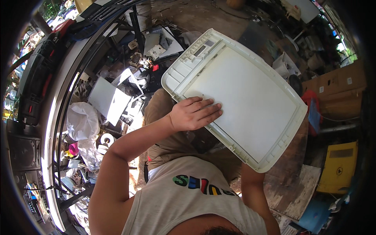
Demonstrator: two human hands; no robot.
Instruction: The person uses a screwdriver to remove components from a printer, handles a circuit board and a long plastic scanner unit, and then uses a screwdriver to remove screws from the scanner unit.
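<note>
A large white plastic printer scanner cover (243, 102) lies tilted across my lap, with a flat pale middle and a raised rim. Small cutouts, like those of a control panel, line its upper left end. My left hand (196, 113) rests flat on the near left edge, fingers stretched out side by side over the pale surface. My right forearm (252, 182) goes up beneath the cover's lower right corner. The cover hides my right hand, so its grip does not show.
Along the left runs a metal-edged table (55, 102) with a black-and-red case (39, 66). Scattered scrap and plastic bags (83, 121) lie below it. To the right are a cardboard box (333, 86), a yellow metal box (337, 166) and a worn wooden board (295, 192).
</note>
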